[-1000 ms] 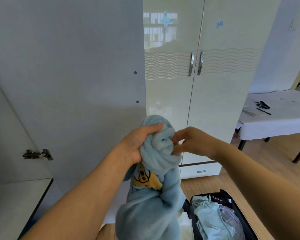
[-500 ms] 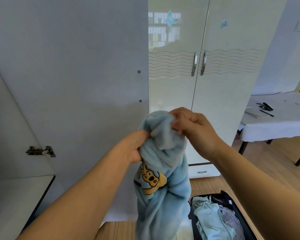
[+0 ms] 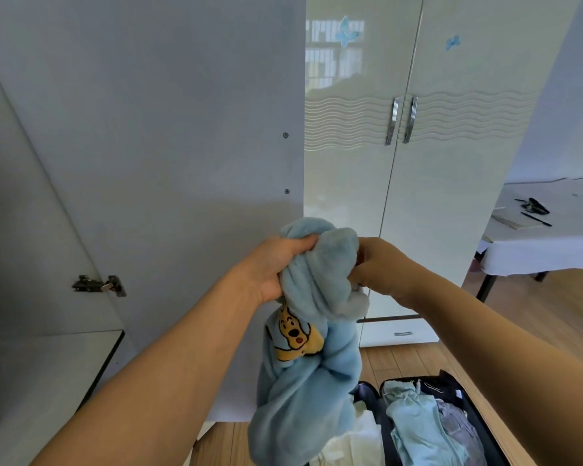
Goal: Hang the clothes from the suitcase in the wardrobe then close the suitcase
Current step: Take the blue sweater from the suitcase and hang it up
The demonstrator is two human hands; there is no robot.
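Note:
A fluffy light-blue garment [image 3: 313, 375] with a yellow cartoon dog print hangs bunched in front of me. My left hand [image 3: 276, 264] grips its top fold from the left. My right hand [image 3: 381, 267] holds the same bunch from the right, its fingers hidden in the fabric. Below on the floor lies the open black suitcase [image 3: 475, 401], holding a pale green garment [image 3: 414, 422], a grey one [image 3: 458, 428] and white cloth [image 3: 354, 445]. The white wardrobe's door [image 3: 169, 136] stands open ahead, with a bare shelf [image 3: 44, 375] inside at the left.
Two shut glossy wardrobe doors [image 3: 401, 183] with metal handles stand behind the garment, a drawer [image 3: 401, 332] beneath them. A table under a white cloth [image 3: 549, 237] with small dark items stands at the right. A metal hinge [image 3: 100, 284] sticks out inside the wardrobe. The floor is wood.
My right hand came down from the top of the bunch to its right side. The garment's top fold was reworked and the dog print shifted slightly.

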